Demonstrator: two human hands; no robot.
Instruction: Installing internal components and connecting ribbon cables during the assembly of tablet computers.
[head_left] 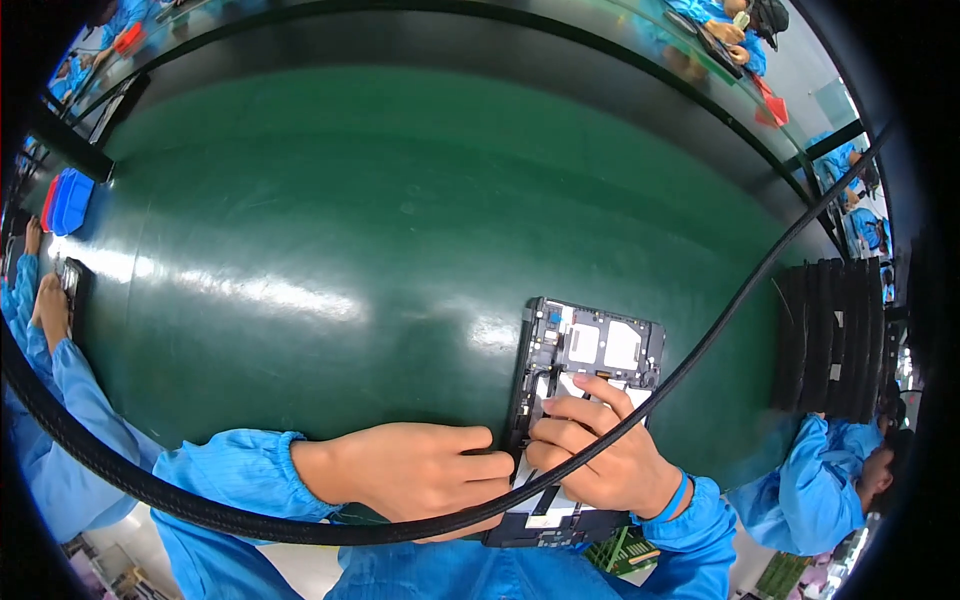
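Observation:
An opened tablet-like device [650,345] lies on the green table in front of me, its circuit boards and pale inner panels showing within a black frame. My right hand [600,450] is over its middle, palm down, with bent fingers spaced apart and fingertips on the inner parts. Whether anything small is beneath them is hidden. At the device's left edge is my left hand [425,470], fingers stretched toward it and the index finger apart from the others. Its thumb cannot be seen. A blue band [678,497] circles my right wrist.
A thick black cable [745,290] arcs across the view, passing before both my hands. Black stacked trays [830,335] stand at the right. Far left are blue bins [72,200] and a co-worker's hand [52,305] by a dark device. A dark shelf frame [560,35] borders the table's far side.

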